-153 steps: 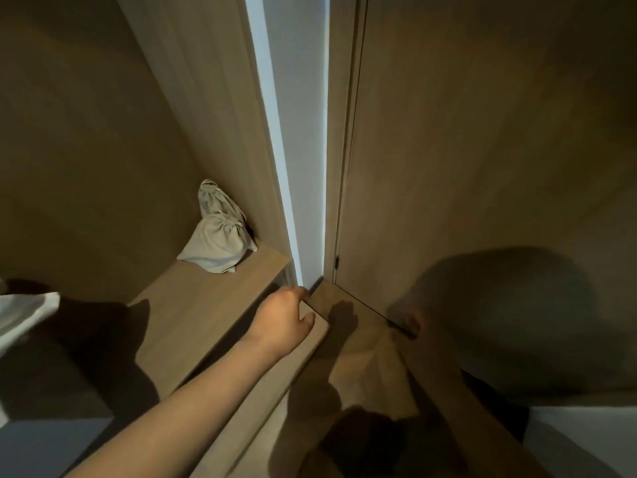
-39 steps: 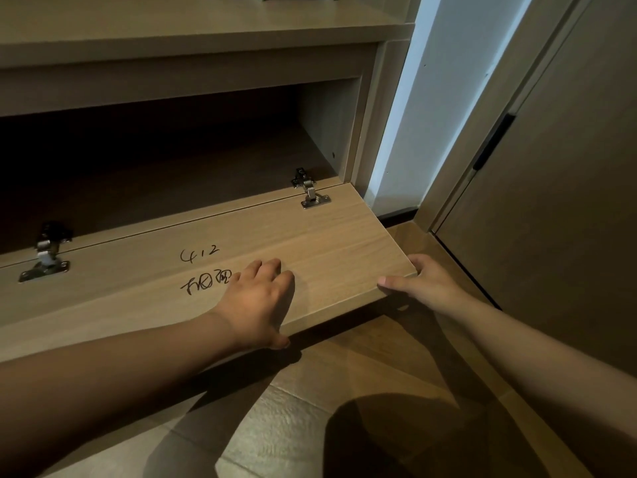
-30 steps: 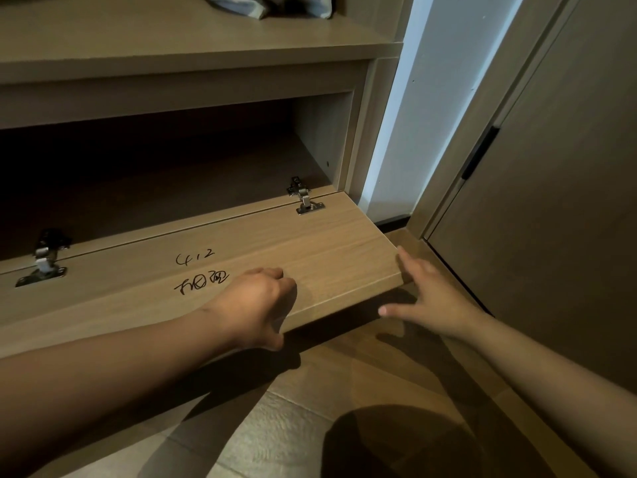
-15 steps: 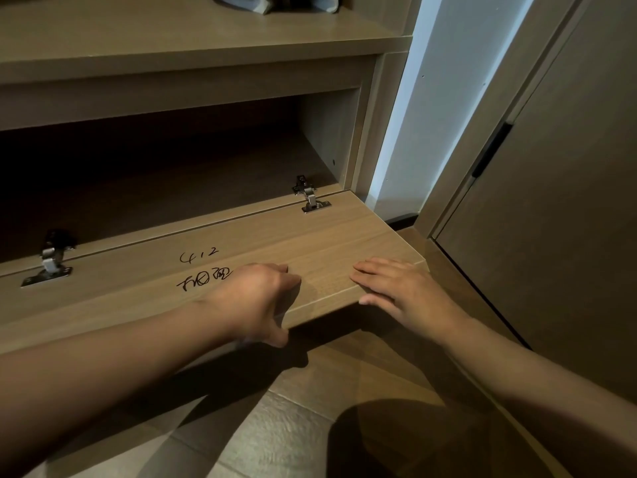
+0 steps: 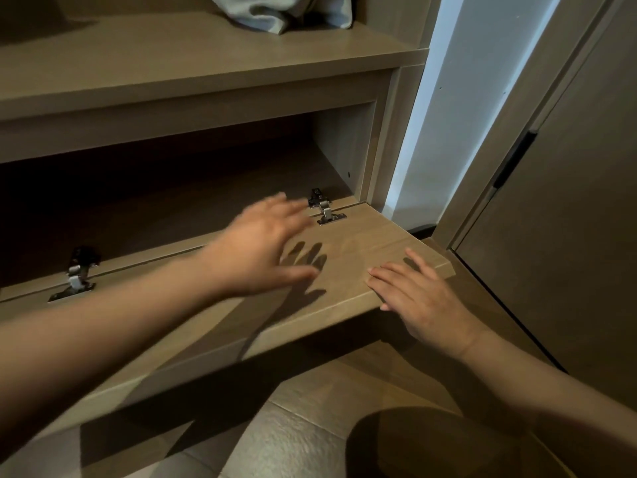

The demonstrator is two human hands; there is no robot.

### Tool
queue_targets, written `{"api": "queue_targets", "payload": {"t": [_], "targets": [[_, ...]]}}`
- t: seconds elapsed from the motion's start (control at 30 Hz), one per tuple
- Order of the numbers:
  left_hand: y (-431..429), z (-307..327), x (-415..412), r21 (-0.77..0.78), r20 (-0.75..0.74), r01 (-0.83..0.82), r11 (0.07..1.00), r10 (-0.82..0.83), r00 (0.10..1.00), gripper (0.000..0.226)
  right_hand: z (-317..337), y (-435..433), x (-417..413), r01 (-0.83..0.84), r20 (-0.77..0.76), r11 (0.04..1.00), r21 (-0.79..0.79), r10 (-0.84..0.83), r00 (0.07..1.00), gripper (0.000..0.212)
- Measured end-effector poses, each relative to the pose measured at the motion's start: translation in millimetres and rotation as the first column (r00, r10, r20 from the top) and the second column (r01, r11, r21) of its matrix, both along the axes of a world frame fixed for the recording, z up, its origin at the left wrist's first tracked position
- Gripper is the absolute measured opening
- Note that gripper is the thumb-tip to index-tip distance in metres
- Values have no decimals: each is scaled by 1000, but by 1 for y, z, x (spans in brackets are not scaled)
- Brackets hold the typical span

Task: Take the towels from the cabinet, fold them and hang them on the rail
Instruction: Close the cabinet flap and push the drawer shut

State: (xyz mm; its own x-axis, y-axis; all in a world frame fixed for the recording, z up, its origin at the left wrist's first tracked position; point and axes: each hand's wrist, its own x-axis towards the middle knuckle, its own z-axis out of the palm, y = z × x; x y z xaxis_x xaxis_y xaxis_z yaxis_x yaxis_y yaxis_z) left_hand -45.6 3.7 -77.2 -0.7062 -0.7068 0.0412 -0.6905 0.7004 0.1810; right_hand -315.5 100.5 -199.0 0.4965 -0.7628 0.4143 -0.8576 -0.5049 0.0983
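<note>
Since the low compartment point(image 5: 172, 194) of the cabinet point(image 5: 393, 139) is deep and dark, a reach into it would be close to blind, and an arm could knock the frame or come out with nothing. Its drop-down door point(image 5: 362, 250) lies open and roughly level, and the right hand point(image 5: 424, 298) rests flat on the front right corner with straight, slightly parted fingers. Weight put there while leaning in could strain the left hinge point(image 5: 77, 274) and the right hinge point(image 5: 324, 212). The right one stands just beside the left hand point(image 5: 262, 250), which hovers over the door with fingers spread wide and holding nothing, so knuckles might catch on metal. As for what is hidden, the back and left of the compartment are black, and no towel shows inside. On the shelf point(image 5: 172, 63) above sits a pale cloth bundle point(image 5: 275, 12), cut off by the top edge, so I cannot tell whether it is a towel. Blur smears the left hand, leaving its fingertips unclear. No rail is in view.
</note>
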Motion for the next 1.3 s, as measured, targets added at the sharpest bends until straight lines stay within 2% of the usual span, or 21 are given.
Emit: {"api": "queue_targets", "payload": {"t": [0.13, 0.27, 0.43, 0.57, 0.73, 0.83, 0.97, 1.1, 1.3], "targets": [[-30, 29, 6, -102, 20, -123, 987, 126, 992, 90, 32, -20, 5, 20, 123, 999, -32, -16, 992, 33], [-52, 56, 13, -193, 15, -207, 959, 213, 977, 104, 58, -34, 6, 18, 194, 1000, 20, -21, 981, 34], [-63, 64, 16, -372, 90, -207, 905, 257, 962, 106, 71, -37, 10, 61, 240, 995, 84, -80, 968, 35], [-68, 75, 15, -316, 30, -253, 914, 277, 960, 112, 82, -43, 13, 82, 289, 992, 100, -108, 951, 35], [-67, 85, 11, -243, 30, -274, 931, 289, 957, 130, 99, -52, 17, 106, 345, 987, 123, -143, 928, 39], [-68, 88, 12, -206, 49, -264, 942, 280, 959, 144, 109, -64, 17, 164, 428, 974, 155, -216, 878, 41], [-72, 87, 17, -212, 98, -228, 950, 253, 963, 155, 128, -83, 16, 211, 450, 966, 152, -258, 855, 66], [-72, 82, 16, -255, 138, -211, 944, 251, 958, 157, 141, -100, 19, 230, 419, 964, 135, -266, 868, 78], [-80, 90, 13, -291, 54, -266, 919, 294, 954, 148, 163, -124, 13, 213, 333, 970, 116, -241, 912, 91]]}}
